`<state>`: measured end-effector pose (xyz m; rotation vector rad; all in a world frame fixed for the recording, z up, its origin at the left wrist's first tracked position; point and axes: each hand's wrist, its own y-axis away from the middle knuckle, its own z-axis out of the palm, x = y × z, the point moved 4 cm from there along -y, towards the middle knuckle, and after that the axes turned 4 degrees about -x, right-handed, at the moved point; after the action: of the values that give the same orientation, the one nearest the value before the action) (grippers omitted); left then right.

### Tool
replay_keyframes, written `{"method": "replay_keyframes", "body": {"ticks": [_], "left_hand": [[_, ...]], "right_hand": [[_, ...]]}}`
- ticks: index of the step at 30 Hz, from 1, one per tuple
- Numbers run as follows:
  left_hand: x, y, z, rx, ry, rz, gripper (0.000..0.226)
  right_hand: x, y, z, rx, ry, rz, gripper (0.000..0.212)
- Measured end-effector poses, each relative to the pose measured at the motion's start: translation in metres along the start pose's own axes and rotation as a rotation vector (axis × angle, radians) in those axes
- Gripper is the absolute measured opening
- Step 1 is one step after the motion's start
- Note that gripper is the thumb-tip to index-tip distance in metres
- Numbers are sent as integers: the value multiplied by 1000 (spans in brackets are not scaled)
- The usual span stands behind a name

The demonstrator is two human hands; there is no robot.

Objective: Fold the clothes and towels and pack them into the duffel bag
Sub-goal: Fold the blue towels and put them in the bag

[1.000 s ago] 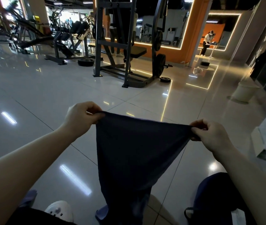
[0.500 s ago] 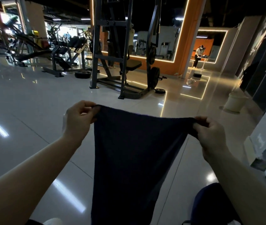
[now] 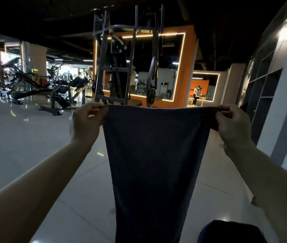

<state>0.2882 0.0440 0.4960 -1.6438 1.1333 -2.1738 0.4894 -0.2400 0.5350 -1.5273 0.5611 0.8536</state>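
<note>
STEP: spread before fold | LEFT: left hand [image 3: 86, 123] pinches top-left corner of dark towel [image 3: 153, 163] | RIGHT: right hand [image 3: 232, 125] pinches top-right corner | POSITION: towel hangs taut between hands above floor [image 3: 25, 146]; lower end out of view | RISK: pinch slips, corner drops, hem drags on floor; uneven corners skew fold.

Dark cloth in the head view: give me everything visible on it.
The cloth is dark navy, plain and matte, towel-like, though the dim light hides its weave. It hangs upright in the middle of the frame, top edge stretched nearly straight and level. The left hand pinches one top corner, the right hand the other. Below each grip it narrows with soft vertical folds. Its lower end runs out of frame.
</note>
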Motion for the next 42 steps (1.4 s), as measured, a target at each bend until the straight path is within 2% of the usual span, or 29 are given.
{"method": "replay_keyframes", "body": {"ticks": [5, 12, 14, 18, 22, 24, 25, 27, 34, 38, 42], "left_hand": [[48, 1, 0, 37, -38, 108, 15], [91, -5, 0, 114, -149, 213, 5], [95, -11, 1, 96, -180, 200, 4], [76, -17, 12, 18, -235, 62, 5], [17, -13, 25, -55, -233, -123, 6], [-25, -6, 30, -86, -244, -212, 9], [-49, -2, 34, -104, -245, -259, 11], [-101, 9, 42, -137, -234, -359, 13], [-294, 63, 63, -220, -226, -699, 13], [-375, 94, 81, -288, -239, -825, 7], [-428, 103, 99, -313, -224, -855, 9]], "right_hand": [[-48, 9, -24, 32, 18, -72, 13], [-76, 18, -49, 93, 41, -131, 11], [-75, 16, -51, 108, 47, -122, 11], [-51, 10, -45, 100, 98, -50, 15], [5, 9, -26, 63, 205, 38, 18], [47, 12, -14, 32, 213, 106, 12], [73, 13, -7, 17, 207, 156, 3], [131, 18, 7, -9, 222, 278, 10], [322, 49, 58, -75, 177, 622, 9], [412, 71, 79, -90, 179, 779, 14], [468, 76, 96, -90, 108, 896, 15]]}}
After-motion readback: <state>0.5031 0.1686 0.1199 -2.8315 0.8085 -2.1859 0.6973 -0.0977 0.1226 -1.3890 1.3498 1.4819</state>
